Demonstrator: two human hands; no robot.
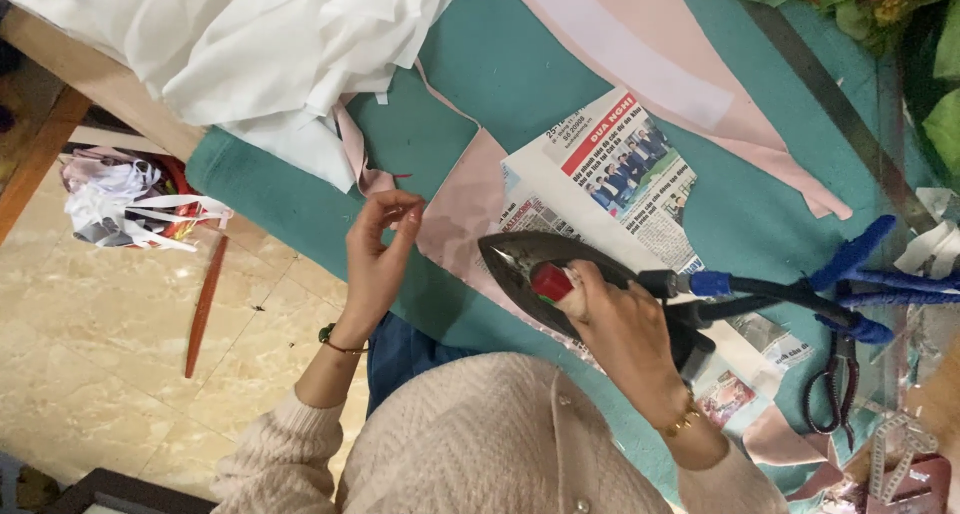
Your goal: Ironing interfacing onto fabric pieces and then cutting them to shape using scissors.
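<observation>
While the pink fabric piece (462, 214) lies flat on the teal bench (520, 64), its pointed lower end runs under the nose of the iron (545, 274), which sits at about five o'clock from the cloth's middle. The right hand (615, 319) is wrapped around the iron's red handle, grip clamped on it, with the dark soleplate resting partly on the cloth and partly on the newspaper sheet (610, 189) laid beneath. The left hand (378, 259) hovers at nine o'clock from the cloth, thumb and forefinger pinched together just at its left edge; whether they actually hold the hem I cannot tell. To press well here, I judge the cloth should be kept taut and smooth ahead of the iron's tip, fingers well clear of the hot plate, and the blue-wrapped cord (850, 274) kept from dragging across the work.

Farther out, a larger pink panel (660, 64) stretches toward one o'clock, a heap of white fabric (250, 34) sits at eleven o'clock, and dark scissors (835, 384) lie at four o'clock past the iron. A basket of scraps (130, 199) stands on the tiled floor (100, 344) at nine o'clock.
</observation>
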